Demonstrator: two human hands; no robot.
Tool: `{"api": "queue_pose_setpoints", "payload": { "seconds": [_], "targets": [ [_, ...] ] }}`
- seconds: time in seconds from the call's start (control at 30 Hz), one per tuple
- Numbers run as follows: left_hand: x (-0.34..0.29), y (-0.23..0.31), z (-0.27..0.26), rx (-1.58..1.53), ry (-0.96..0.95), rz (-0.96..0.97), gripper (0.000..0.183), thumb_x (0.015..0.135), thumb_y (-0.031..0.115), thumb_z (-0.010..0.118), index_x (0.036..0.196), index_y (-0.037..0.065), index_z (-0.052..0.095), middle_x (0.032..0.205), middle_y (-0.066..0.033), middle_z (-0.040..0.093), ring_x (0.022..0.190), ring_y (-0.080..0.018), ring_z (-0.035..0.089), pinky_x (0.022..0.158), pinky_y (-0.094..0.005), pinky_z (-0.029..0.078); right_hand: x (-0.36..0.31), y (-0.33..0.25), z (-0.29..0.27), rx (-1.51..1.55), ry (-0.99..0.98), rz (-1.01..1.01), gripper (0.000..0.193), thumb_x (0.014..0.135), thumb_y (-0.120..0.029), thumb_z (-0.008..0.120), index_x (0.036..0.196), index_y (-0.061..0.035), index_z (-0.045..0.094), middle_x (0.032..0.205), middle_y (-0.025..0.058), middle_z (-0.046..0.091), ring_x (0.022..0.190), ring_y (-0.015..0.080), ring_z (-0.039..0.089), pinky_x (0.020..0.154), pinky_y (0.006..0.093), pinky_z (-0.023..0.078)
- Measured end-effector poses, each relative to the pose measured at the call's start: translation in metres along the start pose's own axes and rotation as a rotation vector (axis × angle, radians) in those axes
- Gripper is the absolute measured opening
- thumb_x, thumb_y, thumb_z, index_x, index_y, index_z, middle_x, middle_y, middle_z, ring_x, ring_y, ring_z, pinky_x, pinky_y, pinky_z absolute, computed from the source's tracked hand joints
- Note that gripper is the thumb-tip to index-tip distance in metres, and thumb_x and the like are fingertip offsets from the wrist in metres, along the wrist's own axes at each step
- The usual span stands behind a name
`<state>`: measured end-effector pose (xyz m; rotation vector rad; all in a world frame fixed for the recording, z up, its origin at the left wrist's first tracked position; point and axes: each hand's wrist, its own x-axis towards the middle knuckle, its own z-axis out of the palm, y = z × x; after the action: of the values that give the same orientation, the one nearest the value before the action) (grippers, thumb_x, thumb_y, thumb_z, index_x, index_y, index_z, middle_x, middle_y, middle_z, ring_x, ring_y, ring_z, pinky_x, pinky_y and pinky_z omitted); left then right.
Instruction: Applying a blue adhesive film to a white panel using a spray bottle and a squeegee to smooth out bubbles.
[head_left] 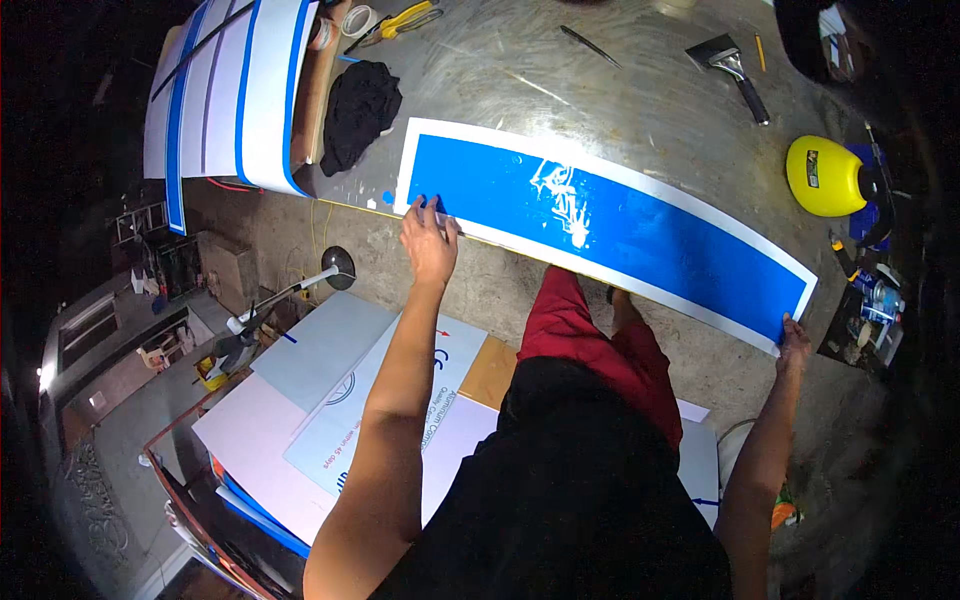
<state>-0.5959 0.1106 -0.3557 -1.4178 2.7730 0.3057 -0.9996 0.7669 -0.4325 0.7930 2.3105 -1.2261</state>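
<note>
Centre of blue panel (670,245) is obsc. by glare; table (480,80) beneath is pt. hidden. Most fingers of R hand (795,347) are concealed at panel's corner. Black shirt (560,490), L arm (393,430) & R arm (755,470) are cut off by btm. edge; striped sheets (220,100), by top edge. Printed board (330,430) is pt. covered by L arm. Pale obj. (678,3), top edge, is cropped, unidentif.

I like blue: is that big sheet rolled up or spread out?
Spread out: the blue sheet shows its long face and white border, with the left hand and right hand near opposite ends.
</note>
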Motion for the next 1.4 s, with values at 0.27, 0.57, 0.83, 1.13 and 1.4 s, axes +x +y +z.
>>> {"api": "queue_pose_setpoints", "payload": {
  "seconds": [0.27,0.57,0.83,1.13,1.4],
  "targets": [
    [0.002,0.091,-0.004,-0.003,0.015,0.289,0.064,0.083,0.022,0.072,0.142,0.012,0.049,0.150,-0.0237,0.036,0.135,-0.0414,0.039,0.112,-0.0555,0.031,-0.002,-0.002,-0.002,-0.093,-0.007,0.071,0.045,0.086,-0.035,0.081,0.115,-0.0027,0.068,0.116,0.0111,0.067,0.110,0.0259,0.062,0.099,0.0470,0.046],
    [0.086,-0.031,-0.017,-0.059,0.103,-0.298,0.071,0.070,0.037,0.089,0.124,0.002,0.059,0.123,-0.0214,0.062,0.116,-0.0380,0.058,0.100,-0.0463,0.046,-0.016,-0.015,0.004,-0.111,-0.024,0.007,0.050,0.084,-0.030,0.083,0.117,0.0044,0.067,0.119,0.0140,0.066,0.109,0.0241,0.061,0.100,0.0408,0.046],
    [0.109,-0.031,-0.005,-0.084,-0.131,-0.441,0.070,0.064,0.039,0.094,0.114,0.000,0.064,0.110,-0.0194,0.071,0.105,-0.0342,0.068,0.092,-0.0425,0.053,-0.004,0.003,0.003,0.020,0.000,-0.082,0.036,0.082,-0.028,0.085,0.101,-0.0014,0.071,0.097,0.0059,0.070,0.092,0.0196,0.063,0.084,0.0361,0.050],
    [0.114,-0.063,0.015,-0.492,-0.101,-0.569,0.039,0.077,0.031,0.086,0.093,-0.002,0.073,0.084,-0.0120,0.074,0.075,-0.0209,0.069,0.070,-0.0363,0.053,-0.007,-0.004,0.003,-0.073,0.019,-0.019,0.037,0.085,-0.033,0.082,0.106,-0.0053,0.070,0.095,0.0027,0.067,0.086,0.0188,0.062,0.076,0.0368,0.051],
    [0.113,-0.089,0.041,-0.622,-0.076,-0.550,0.028,0.078,0.025,0.087,0.081,0.001,0.072,0.076,-0.0074,0.072,0.065,-0.0140,0.062,0.062,-0.0326,0.049,-0.019,-0.016,0.007,-0.048,0.061,-0.012,0.037,0.081,-0.025,0.086,0.098,0.0033,0.069,0.096,0.0109,0.070,0.087,0.0225,0.065,0.080,0.0362,0.054]
  ]
}}
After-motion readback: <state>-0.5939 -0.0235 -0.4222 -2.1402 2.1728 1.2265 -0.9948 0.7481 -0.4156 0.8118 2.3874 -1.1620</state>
